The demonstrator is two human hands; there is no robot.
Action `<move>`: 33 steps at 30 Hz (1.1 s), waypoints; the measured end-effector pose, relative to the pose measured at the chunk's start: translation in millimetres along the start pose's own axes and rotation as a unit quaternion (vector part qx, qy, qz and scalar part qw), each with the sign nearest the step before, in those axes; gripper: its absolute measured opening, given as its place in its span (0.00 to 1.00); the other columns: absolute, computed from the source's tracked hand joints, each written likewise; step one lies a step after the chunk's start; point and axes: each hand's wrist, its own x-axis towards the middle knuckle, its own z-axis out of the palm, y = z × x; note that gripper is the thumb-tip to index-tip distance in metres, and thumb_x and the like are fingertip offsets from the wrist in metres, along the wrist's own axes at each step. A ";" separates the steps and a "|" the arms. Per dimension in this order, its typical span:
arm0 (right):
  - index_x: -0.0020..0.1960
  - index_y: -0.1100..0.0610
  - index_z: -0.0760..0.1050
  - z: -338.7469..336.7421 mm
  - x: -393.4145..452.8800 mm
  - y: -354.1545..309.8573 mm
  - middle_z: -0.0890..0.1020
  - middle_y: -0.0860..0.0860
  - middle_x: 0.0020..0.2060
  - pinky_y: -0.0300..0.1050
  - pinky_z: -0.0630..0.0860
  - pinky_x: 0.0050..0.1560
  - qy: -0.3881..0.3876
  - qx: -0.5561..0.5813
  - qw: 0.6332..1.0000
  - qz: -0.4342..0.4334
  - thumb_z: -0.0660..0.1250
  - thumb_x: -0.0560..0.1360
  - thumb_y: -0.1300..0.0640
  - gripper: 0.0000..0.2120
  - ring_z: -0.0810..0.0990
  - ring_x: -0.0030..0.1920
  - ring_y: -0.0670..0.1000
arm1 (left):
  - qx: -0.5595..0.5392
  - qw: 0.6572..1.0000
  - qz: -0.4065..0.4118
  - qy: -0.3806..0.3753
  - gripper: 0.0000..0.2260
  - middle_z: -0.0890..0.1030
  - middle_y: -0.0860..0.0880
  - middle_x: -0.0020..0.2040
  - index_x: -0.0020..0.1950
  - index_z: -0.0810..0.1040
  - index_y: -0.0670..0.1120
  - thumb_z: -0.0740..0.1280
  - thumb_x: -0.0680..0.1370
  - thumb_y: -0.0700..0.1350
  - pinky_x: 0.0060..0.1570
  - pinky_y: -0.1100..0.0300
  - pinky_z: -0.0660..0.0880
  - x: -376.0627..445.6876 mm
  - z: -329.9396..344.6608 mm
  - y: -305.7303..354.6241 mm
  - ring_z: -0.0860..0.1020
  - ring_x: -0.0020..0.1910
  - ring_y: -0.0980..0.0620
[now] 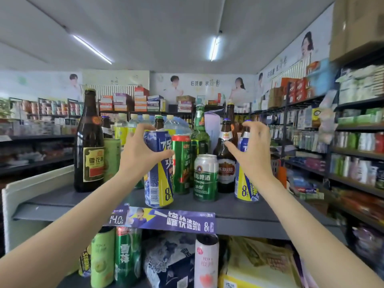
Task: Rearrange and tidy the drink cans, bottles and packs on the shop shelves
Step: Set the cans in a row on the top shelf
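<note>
- Left hand [143, 150]: at centre frame, fingers curled round the upper part of a tall blue-and-yellow can [159, 173], gripping it. The can stands at the front of the grey top shelf [52, 204], tilted slightly; it carries large white characters, a barcode panel and a large "8" near its base.
- Right hand [248, 148]: right of centre, fingers spread and bent in a claw shape, holding nothing. It sits just in front of a second blue-and-yellow can [246, 179] of the same design, also marked "8"; contact cannot be confirmed.
- Between the two cans, on the same shelf: a tall green can [181, 163] with a red top band; a short green-and-white can [205, 177] marked "TSINGTAO"; a brown bottle [225, 159] with a red label reading "U8".
- Behind these: a green glass bottle [199, 129] with an orange neck label.
- Left of centre: a large brown bottle [89, 142] with a yellow-and-red label, upright, well apart from the held can.
- Shelf edge, lower centre: a purple price strip [162, 220] reading "14.0" and "8".
- Lower shelf, bottom of frame: a pale green can [102, 258], a dark green can [126, 254] and a pink-and-white can [206, 262].
</note>
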 end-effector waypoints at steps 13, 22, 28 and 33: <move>0.64 0.47 0.63 25.4 -51.8 -42.5 0.62 0.50 0.62 0.44 0.73 0.44 -0.208 -0.044 0.977 0.028 0.75 0.67 0.53 0.31 0.75 0.51 0.53 | -0.035 0.998 0.001 -0.052 0.29 0.78 0.45 0.52 0.52 0.64 0.58 0.78 0.60 0.55 0.46 0.46 0.78 8.4 9.4 -5.0 0.79 0.47 0.46; 0.59 0.45 0.63 -78.1 -55.3 -48.4 0.64 0.48 0.56 0.29 0.63 0.38 -0.184 -0.016 0.982 0.037 0.78 0.63 0.52 0.31 0.67 0.50 0.46 | -0.056 0.989 0.069 -0.122 0.29 0.76 0.43 0.56 0.58 0.66 0.50 0.78 0.64 0.51 0.49 0.51 0.76 -0.3 74.5 38.1 0.78 0.50 0.45; 0.62 0.47 0.65 -90.6 -65.7 -28.6 0.65 0.49 0.57 0.16 0.61 0.43 -0.195 -0.020 0.980 0.027 0.78 0.63 0.52 0.33 0.68 0.51 0.45 | -0.031 0.992 0.054 -0.113 0.31 0.72 0.40 0.59 0.64 0.65 0.47 0.76 0.67 0.51 0.47 0.57 0.70 2.0 109.2 49.6 0.74 0.52 0.43; 0.61 0.48 0.65 -79.8 -75.3 -17.1 0.66 0.49 0.58 0.17 0.63 0.42 -0.205 0.015 0.978 0.024 0.78 0.63 0.54 0.33 0.68 0.51 0.45 | -0.024 0.992 0.057 -0.108 0.34 0.66 0.40 0.67 0.72 0.59 0.47 0.72 0.72 0.50 0.53 0.58 0.66 -8.4 115.0 44.9 0.70 0.61 0.43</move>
